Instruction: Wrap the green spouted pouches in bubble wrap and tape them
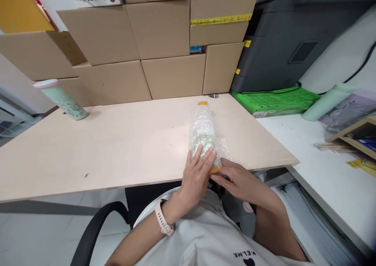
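Note:
A long bundle in clear bubble wrap (203, 123) lies on the pale wooden table (132, 141) near its front edge, with something light green faintly showing through. Orange tape marks its far end and its near end. My left hand (196, 170) rests on top of the bundle, fingers stretched out and slightly apart; a pale pink watch is on that wrist. At the near end, my right hand (235, 178) has its thumb and fingers closed around the orange-taped edge of the wrap. A loose flap of wrap sticks out on the right side.
A light green tumbler (63, 99) with a pink rim stands at the table's left. Stacked cardboard boxes (173, 76) line the back. At right are a green crate (276, 101), a dark grey machine (273, 51) and a mint cylinder (326, 101) on a white desk.

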Available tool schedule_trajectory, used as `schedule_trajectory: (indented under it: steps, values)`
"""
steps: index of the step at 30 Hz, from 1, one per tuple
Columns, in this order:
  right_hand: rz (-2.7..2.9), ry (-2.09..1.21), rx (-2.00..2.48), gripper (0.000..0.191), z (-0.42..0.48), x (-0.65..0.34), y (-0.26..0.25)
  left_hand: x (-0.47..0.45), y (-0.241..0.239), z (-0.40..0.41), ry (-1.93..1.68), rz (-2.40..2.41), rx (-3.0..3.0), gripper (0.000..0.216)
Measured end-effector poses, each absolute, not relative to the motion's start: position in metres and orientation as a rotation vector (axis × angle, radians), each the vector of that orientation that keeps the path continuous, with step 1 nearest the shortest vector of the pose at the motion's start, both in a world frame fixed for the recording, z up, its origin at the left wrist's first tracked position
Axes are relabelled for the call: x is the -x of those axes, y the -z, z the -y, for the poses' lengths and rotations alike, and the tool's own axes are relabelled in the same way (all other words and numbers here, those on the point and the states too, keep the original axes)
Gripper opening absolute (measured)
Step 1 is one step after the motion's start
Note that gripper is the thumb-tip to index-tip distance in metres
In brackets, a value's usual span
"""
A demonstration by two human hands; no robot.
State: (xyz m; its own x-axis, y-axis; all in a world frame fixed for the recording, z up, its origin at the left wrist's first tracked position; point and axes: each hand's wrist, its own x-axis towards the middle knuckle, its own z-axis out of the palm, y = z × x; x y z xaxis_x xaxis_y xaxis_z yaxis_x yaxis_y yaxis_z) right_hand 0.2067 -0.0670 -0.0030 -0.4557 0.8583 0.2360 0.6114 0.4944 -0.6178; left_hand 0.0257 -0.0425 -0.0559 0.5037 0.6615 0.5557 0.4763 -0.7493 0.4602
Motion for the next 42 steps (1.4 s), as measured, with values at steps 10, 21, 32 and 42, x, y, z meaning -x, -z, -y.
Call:
schedule_trajectory:
  steps: [10, 21, 32, 42]
  values:
    - [2.012, -0.297, 1.524, 0.026, 0.076, -0.248, 0.0, -0.038, 0.054, 0.045, -0.856, -0.974, -2.615, 0.075]
    - [1.927, -0.456, 1.534, 0.025, 0.049, -0.238, 0.021, -0.04, 0.059, 0.047, -0.848, -1.213, -3.039, 0.055]
    - [1.842, -0.989, 1.244, 0.058, 0.058, -0.247, 0.023, -0.04, 0.059, 0.044, -1.116, -1.197, -3.087, 0.037]
    - [1.567, -1.217, 1.048, 0.032, 0.052, -0.22, 0.019, -0.062, 0.062, 0.045, -1.365, -1.393, -2.988, 0.022]
